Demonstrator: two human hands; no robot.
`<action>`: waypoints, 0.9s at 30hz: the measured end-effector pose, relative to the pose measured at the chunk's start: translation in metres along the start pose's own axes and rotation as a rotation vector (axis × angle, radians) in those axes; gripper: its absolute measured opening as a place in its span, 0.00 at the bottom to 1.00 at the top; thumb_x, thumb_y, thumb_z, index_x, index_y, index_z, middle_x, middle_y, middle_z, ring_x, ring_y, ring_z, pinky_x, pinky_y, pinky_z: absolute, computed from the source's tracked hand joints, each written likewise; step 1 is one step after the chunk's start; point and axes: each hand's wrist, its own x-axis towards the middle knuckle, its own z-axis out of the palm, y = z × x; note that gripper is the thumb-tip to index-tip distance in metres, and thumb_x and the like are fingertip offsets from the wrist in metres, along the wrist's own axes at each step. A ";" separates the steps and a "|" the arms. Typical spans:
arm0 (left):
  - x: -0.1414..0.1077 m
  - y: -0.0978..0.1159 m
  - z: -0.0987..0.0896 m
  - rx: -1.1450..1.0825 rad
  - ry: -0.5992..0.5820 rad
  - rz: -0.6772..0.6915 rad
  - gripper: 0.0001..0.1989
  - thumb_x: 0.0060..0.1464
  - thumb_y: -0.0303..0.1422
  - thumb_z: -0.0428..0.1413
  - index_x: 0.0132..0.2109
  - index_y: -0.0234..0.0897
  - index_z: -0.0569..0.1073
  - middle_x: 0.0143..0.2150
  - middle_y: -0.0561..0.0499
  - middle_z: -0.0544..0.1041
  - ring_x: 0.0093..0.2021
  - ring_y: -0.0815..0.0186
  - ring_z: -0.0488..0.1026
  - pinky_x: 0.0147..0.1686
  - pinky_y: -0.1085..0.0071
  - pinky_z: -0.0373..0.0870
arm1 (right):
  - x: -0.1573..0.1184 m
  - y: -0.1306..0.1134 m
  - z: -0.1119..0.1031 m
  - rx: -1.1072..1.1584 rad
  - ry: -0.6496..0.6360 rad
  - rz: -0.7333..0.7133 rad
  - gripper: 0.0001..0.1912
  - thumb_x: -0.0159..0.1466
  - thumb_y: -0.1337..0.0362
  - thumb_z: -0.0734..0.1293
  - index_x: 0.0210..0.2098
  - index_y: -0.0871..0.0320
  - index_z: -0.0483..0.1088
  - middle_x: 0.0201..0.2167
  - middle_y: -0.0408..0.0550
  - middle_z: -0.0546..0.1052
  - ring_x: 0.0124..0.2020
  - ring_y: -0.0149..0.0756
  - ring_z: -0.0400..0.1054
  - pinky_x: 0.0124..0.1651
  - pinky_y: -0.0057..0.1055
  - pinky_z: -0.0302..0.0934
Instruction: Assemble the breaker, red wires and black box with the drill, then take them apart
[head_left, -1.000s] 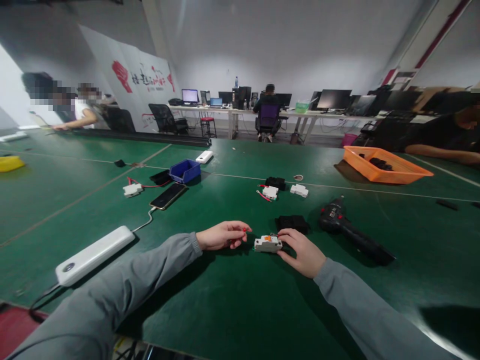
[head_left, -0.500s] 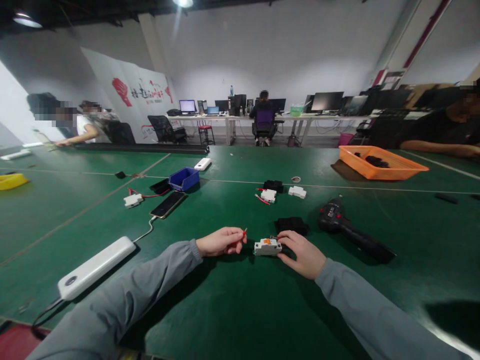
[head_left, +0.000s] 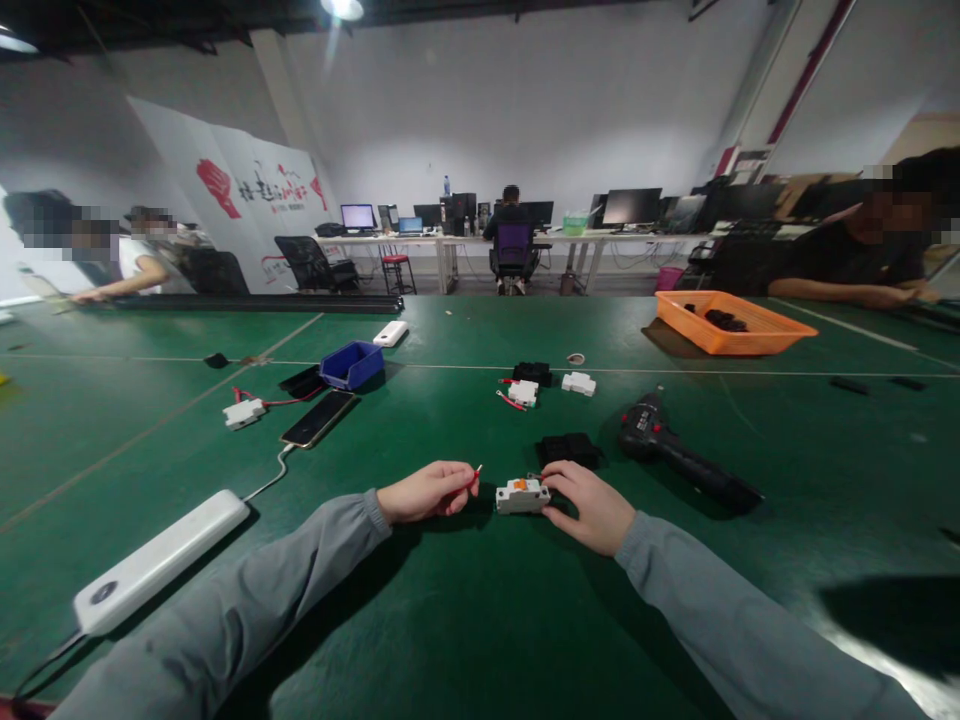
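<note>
Pinched in my left hand (head_left: 429,491) is a short red wire (head_left: 475,478), its bare tip pointing up and to the right. My right hand (head_left: 591,505) grips the right end of a white circuit breaker (head_left: 523,496) with an orange switch, which rests on the green table. A small gap separates the wire tip from the breaker's left end. Just behind my right hand lies a black block-like part (head_left: 568,449). A black cordless screwdriver (head_left: 681,452) lies to the right of that hand.
Farther back are two white breakers, one with red wires (head_left: 523,393) and one plain (head_left: 579,384). An orange tray (head_left: 742,338) stands back right. On the left are a blue bin (head_left: 351,366), a phone (head_left: 319,418), a white power bank (head_left: 161,560) and another wired breaker (head_left: 244,413).
The view has turned slightly, shifting the scene leftward. Both hands keep nearly the same places, the left still pinching the red wire, the right still on the breaker.
</note>
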 end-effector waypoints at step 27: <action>-0.001 0.002 0.002 -0.010 0.000 -0.018 0.12 0.59 0.40 0.56 0.40 0.33 0.70 0.24 0.55 0.69 0.21 0.76 0.63 0.19 0.80 0.54 | 0.000 -0.002 -0.003 0.008 0.006 -0.012 0.12 0.63 0.63 0.67 0.46 0.58 0.69 0.49 0.56 0.71 0.48 0.45 0.67 0.50 0.46 0.66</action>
